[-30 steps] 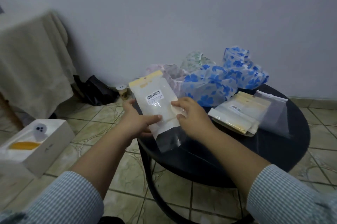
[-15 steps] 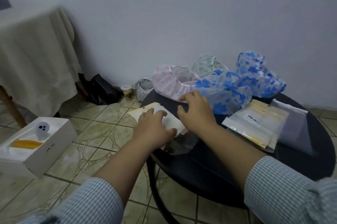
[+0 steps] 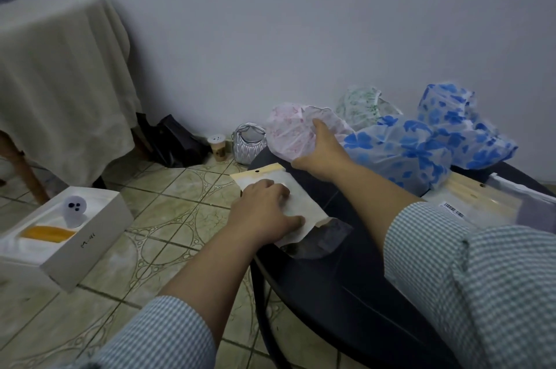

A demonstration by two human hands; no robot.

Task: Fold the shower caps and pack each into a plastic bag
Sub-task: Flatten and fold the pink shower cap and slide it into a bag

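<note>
1. Four shower caps lie on the black desk: one pink cap, one green, two blue.
2. The right hand has its fingers grasping the crumpled, translucent pink cap.
3. The left hand presses a flat plastic bag with released fingers at the desk edge.

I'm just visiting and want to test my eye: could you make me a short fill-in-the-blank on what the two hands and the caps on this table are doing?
1. The left hand presses flat on a pale packed plastic bag lying on the round ____ table.
2. The right hand grips the crumpled ____ shower cap.
3. The blue-flowered shower cap lies to the ____ of that cap.

Missing words: black; pink; right
</note>
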